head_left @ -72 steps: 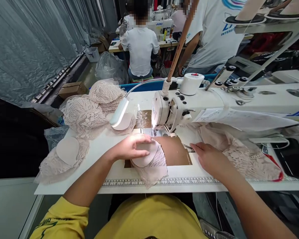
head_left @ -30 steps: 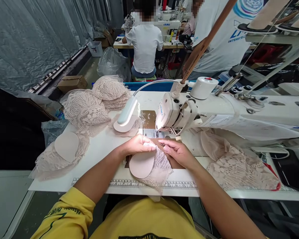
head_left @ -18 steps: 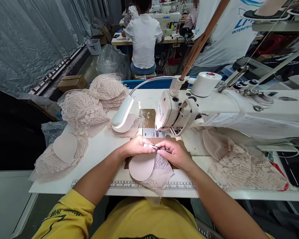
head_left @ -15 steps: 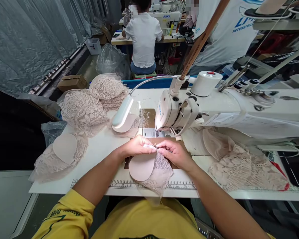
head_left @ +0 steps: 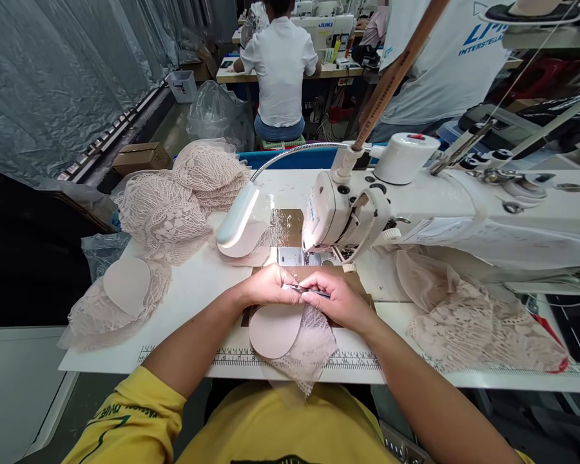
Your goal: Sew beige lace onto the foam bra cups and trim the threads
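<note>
In the head view, my left hand (head_left: 271, 285) is closed in a pinch on the upper edge of a beige lace piece (head_left: 314, 338). A smooth, rounded pale pad (head_left: 276, 332) hangs with the lace below my fingers, over the table's front edge. My right hand (head_left: 338, 298) grips a slim, pointed metal tool (head_left: 294, 287); its exact kind is unclear. The tool's tip points left and lies at my left thumb and fingers. Both hands are just in front of the sewing machine's needle plate (head_left: 290, 256), and the fabric edge between them is mostly hidden.
The white sewing machine (head_left: 341, 212) stands behind my hands, with a lamp (head_left: 238, 216) at its left. Lace pieces are stacked (head_left: 174, 206) at the back left. Another lace piece with a pad (head_left: 126, 287) lies front left, and more lace (head_left: 483, 322) at right.
The metal tool now shows more fully, with its tip further left across my left fingers. The lace and pad hang slightly lower. The view has shifted a little.
</note>
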### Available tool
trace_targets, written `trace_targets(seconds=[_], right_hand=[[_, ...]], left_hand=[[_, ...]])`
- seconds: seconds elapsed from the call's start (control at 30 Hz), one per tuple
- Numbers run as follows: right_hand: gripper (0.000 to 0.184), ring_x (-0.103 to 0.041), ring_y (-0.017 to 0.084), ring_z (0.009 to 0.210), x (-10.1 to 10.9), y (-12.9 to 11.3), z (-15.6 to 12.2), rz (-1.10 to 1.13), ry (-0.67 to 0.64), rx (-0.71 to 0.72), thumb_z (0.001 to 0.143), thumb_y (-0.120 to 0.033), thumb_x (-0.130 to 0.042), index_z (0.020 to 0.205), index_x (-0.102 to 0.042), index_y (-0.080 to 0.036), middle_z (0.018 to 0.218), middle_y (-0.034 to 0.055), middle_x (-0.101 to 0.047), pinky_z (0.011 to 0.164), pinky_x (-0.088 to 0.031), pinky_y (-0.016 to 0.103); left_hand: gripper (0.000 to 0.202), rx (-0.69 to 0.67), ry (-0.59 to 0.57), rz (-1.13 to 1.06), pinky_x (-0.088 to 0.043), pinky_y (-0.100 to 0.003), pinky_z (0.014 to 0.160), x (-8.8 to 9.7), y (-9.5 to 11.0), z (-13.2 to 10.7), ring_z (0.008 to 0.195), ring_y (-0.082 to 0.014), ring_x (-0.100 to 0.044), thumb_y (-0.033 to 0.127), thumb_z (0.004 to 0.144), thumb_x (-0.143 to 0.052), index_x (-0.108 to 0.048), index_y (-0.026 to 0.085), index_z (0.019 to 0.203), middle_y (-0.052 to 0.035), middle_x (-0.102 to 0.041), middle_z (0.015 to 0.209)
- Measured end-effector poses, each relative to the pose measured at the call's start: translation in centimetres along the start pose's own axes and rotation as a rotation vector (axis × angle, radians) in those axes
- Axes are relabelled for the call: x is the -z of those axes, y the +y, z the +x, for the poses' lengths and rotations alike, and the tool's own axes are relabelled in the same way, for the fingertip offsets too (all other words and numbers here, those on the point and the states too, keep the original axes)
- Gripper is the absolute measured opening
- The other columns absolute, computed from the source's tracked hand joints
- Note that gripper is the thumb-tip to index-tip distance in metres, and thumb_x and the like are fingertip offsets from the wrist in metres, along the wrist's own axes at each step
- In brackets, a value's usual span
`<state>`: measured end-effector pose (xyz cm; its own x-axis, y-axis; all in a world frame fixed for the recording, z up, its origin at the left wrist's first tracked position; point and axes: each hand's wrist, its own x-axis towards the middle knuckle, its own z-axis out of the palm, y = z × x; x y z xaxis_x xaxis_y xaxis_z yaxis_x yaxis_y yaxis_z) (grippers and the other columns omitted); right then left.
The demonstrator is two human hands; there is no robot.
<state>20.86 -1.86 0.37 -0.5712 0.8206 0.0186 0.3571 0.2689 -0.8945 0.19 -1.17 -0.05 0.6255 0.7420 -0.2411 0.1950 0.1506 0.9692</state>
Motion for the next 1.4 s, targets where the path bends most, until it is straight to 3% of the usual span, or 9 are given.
trace_targets(seconds=[0.13, 0.3, 0.53, 0.7, 0.8, 0.93, 1.03, 1.17, 1.4], right_hand=[[0.017, -0.062, 0.017, 0.077, -0.4, 0.4, 0.0, 0.074, 0.042, -0.036, 0.087, -0.036, -0.057, 0.088, -0.065, -0.021, 0.084, 0.003, -0.067, 0.069, -0.048, 0.03], [0.036, -0.063, 0.019, 0.09, -0.7, 0.4, 0.2, 0.292, -0.003, -0.114, 0.079, -0.037, -0.067, 0.11, -0.058, -0.021, 0.097, 0.0044, -0.065, 0.079, -0.051, 0.033], [0.014, -0.051, 0.015, 0.065, 0.6, 0.4, -0.1, 0.032, -0.048, -0.156, 0.08, -0.031, -0.056, 0.074, -0.059, -0.019, 0.069, -0.0007, -0.056, 0.057, -0.04, 0.026], [0.024, -0.056, 0.018, 0.077, -0.1, 0.6, 0.3, 0.077, -0.025, -0.106, 0.079, -0.039, -0.062, 0.091, -0.062, -0.019, 0.084, 0.0029, -0.062, 0.065, -0.044, 0.028], [0.021, -0.056, 0.018, 0.074, -0.5, 0.7, 0.3, 0.059, -0.048, -0.102, 0.084, -0.039, -0.056, 0.083, -0.063, -0.019, 0.079, 0.0019, -0.062, 0.064, -0.043, 0.029], [0.02, -0.053, 0.016, 0.071, 0.0, 0.4, -0.3, 0.088, -0.035, -0.098, 0.086, -0.036, -0.054, 0.079, -0.061, -0.019, 0.076, 0.0005, -0.058, 0.064, -0.042, 0.027], [0.017, -0.054, 0.016, 0.074, 0.4, -0.1, -0.7, 0.142, -0.067, -0.065, 0.086, -0.035, -0.055, 0.08, -0.061, -0.02, 0.078, 0.001, -0.059, 0.066, -0.042, 0.027], [0.019, -0.056, 0.017, 0.077, 0.3, -0.6, -0.9, 0.238, -0.134, 0.003, 0.086, -0.038, -0.055, 0.087, -0.063, -0.02, 0.082, 0.0023, -0.061, 0.068, -0.044, 0.027], [0.031, -0.059, 0.018, 0.079, 0.1, 0.6, -1.3, 0.172, -0.081, -0.028, 0.088, -0.046, -0.055, 0.105, -0.06, -0.021, 0.09, 0.0039, -0.064, 0.069, -0.047, 0.029]], left_hand=[[0.04, -0.004, -0.002, -0.001, -0.025, -0.021, 0.049, -0.3, -0.1, 0.1, 0.054, -0.0068, -0.033, 0.045, 0.069, -0.075, -0.058, 0.011, 0.058, 0.0046, -0.04, 0.054], [0.025, -0.039, -0.051, 0.019, -0.038, -0.021, 0.059, 0.2, 0.8, -0.1, 0.064, -0.0097, -0.048, 0.034, 0.073, -0.073, -0.068, 0.01, 0.077, 0.0001, -0.057, 0.069], [0.045, 0.013, -0.052, 0.302, -0.042, -0.021, 0.063, 3.4, 2.2, -2.3, 0.075, -0.0136, -0.056, 0.018, 0.071, -0.067, -0.061, 0.014, 0.116, -0.0034, -0.064, 0.095], [0.042, -0.018, 0.027, 0.416, -0.043, -0.023, 0.066, 2.5, 2.3, -2.0, 0.076, -0.0143, -0.056, 0.018, 0.073, -0.061, -0.06, 0.015, 0.116, -0.0033, -0.063, 0.093], [0.042, -0.059, 0.127, 0.415, -0.044, -0.023, 0.069, 1.9, 3.0, -2.3, 0.08, -0.0153, -0.057, 0.021, 0.075, -0.062, -0.059, 0.015, 0.117, -0.0052, -0.063, 0.098], [0.027, 0.062, 0.276, 0.398, -0.039, -0.021, 0.058, 2.5, 3.5, -4.6, 0.067, -0.0124, -0.052, 0.036, 0.077, -0.066, -0.065, 0.015, 0.094, -0.0016, -0.061, 0.078], [0.033, 0.217, 0.216, 0.252, -0.037, -0.02, 0.056, 2.5, 2.9, -6.0, 0.063, -0.0114, -0.051, 0.043, 0.072, -0.072, -0.068, 0.013, 0.085, -0.0009, -0.06, 0.071], [0.044, 0.164, 0.081, -0.226, -0.042, -0.022, 0.065, 0.4, 1.4, -5.5, 0.074, -0.0129, -0.056, 0.039, 0.066, -0.079, -0.066, 0.013, 0.099, -0.0041, -0.064, 0.084], [0.04, 0.084, 0.277, -0.399, -0.028, -0.019, 0.049, -2.6, 0.5, -3.4, 0.051, -0.0052, -0.038, 0.043, 0.064, -0.081, -0.062, 0.009, 0.075, 0.0033, -0.049, 0.058]])
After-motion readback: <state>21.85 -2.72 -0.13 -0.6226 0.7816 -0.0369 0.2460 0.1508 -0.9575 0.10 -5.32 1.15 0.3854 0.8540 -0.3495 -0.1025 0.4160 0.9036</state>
